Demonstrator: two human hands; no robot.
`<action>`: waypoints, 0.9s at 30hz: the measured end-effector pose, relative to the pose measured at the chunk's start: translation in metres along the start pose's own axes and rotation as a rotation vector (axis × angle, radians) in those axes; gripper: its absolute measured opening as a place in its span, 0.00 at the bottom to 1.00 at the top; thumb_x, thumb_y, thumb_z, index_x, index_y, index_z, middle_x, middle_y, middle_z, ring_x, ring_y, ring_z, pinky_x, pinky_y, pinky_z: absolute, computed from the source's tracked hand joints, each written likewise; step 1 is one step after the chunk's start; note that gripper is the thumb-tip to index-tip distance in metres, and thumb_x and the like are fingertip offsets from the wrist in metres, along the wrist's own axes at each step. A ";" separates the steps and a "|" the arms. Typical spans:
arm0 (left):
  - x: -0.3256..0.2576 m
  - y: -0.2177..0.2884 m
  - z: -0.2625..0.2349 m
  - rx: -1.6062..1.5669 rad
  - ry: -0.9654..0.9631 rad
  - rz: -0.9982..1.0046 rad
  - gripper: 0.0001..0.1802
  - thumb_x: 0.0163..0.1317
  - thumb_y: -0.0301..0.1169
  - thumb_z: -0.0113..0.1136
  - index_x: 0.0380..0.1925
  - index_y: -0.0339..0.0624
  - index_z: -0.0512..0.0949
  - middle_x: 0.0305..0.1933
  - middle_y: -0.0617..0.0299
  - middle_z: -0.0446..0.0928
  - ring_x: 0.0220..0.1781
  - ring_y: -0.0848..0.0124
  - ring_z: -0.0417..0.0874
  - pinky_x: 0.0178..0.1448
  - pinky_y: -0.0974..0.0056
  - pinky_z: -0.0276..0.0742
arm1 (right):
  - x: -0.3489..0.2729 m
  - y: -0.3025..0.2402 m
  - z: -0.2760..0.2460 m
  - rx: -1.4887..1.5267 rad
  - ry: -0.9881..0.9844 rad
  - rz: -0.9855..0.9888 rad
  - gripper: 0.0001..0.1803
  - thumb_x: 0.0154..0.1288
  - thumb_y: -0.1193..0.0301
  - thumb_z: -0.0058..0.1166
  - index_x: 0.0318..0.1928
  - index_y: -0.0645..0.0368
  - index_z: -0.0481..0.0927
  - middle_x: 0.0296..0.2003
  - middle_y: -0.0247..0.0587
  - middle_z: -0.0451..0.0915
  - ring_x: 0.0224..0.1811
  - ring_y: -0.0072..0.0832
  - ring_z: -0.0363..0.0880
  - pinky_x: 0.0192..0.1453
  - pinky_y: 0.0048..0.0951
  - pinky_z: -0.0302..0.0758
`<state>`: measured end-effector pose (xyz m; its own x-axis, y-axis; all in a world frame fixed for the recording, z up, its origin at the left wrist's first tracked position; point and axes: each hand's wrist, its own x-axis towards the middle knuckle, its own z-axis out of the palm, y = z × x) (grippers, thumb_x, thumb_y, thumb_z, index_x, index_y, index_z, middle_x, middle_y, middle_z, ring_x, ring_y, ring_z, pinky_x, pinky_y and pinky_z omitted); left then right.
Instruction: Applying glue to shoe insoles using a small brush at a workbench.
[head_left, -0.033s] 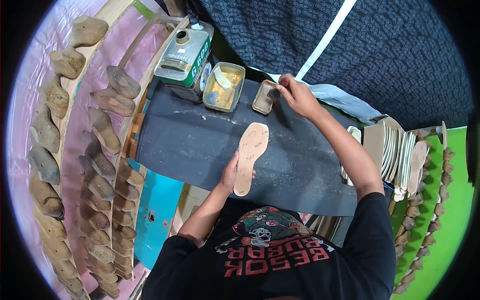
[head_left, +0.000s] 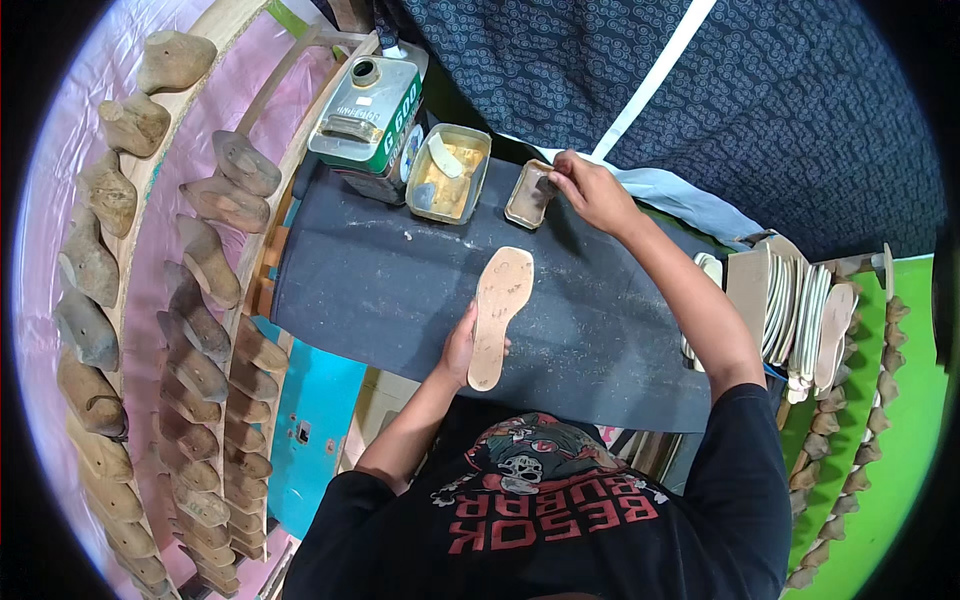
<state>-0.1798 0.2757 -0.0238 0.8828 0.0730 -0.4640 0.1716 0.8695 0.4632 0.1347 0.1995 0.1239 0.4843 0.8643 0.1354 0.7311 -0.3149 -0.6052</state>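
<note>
Now | our left hand point(head_left: 462, 345) presses fingers together on the insole point(head_left: 498, 315), pinning it flat on the surface point(head_left: 380, 280) | our right hand point(head_left: 588, 190) pinches something small over the tray point(head_left: 530, 195), near the glue tin point(head_left: 448, 172)

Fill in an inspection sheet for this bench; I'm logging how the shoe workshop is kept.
Surface: dark mat over the bench, dusted with pale specks.
Job's things: tan insole flat on the mat; small tray; rectangular tin of yellowish paste.
Clutter: large metal can at the far edge.
Hands: left hand holds the insole's near edge; right hand has its fingers at the small tray.
Cables: nothing seen.
Surroundings: wooden shoe lasts racked on the left; stacked insoles on the right; patterned cloth behind.
</note>
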 end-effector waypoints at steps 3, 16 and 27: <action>0.007 0.001 -0.001 -0.008 0.085 -0.014 0.33 0.76 0.59 0.38 0.61 0.44 0.73 0.40 0.58 0.81 0.34 0.66 0.85 0.39 0.60 0.85 | 0.004 0.009 0.010 -0.125 0.025 -0.101 0.13 0.76 0.63 0.51 0.45 0.62 0.73 0.34 0.51 0.80 0.38 0.51 0.81 0.42 0.47 0.75; 0.036 0.035 0.003 -0.019 0.074 -0.027 0.35 0.74 0.61 0.41 0.62 0.43 0.73 0.41 0.58 0.80 0.35 0.67 0.85 0.39 0.61 0.85 | 0.013 0.029 0.042 -0.208 0.095 -0.144 0.06 0.71 0.71 0.52 0.42 0.61 0.74 0.36 0.51 0.80 0.41 0.50 0.81 0.44 0.47 0.78; 0.040 0.037 0.000 -0.015 0.066 -0.029 0.33 0.75 0.60 0.41 0.58 0.42 0.74 0.37 0.56 0.81 0.33 0.66 0.86 0.38 0.61 0.86 | -0.009 0.010 0.051 -0.030 -0.041 -0.069 0.11 0.74 0.67 0.52 0.42 0.64 0.76 0.36 0.55 0.82 0.41 0.54 0.81 0.45 0.47 0.76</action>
<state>-0.1377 0.3108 -0.0254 0.8469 0.0789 -0.5259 0.1899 0.8789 0.4377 0.1133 0.2086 0.0767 0.4126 0.8996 0.1431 0.7766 -0.2653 -0.5714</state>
